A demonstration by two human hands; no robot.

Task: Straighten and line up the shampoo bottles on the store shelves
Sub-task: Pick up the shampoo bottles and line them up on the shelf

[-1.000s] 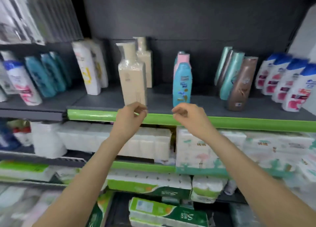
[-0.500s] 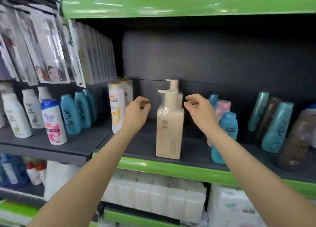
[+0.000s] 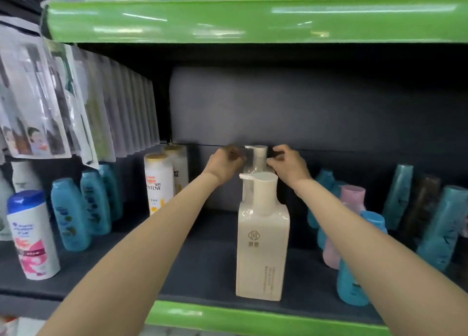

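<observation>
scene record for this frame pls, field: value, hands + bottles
left hand: at the neck of the rear pump bottle, fingers curled; grip not clear
right hand: same bottle, opposite side
front pump bottle: upright near the shelf edge, untouched
alignment: rear bottle directly behind the front one
left neighbours: two white Pantene bottles
right neighbours: blue and pink bottles, some leaning

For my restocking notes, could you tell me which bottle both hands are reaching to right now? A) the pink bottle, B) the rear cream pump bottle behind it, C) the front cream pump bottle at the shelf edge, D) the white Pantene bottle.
B: the left hand and right hand flank the rear cream pump bottle behind the front cream pump bottle.
</observation>
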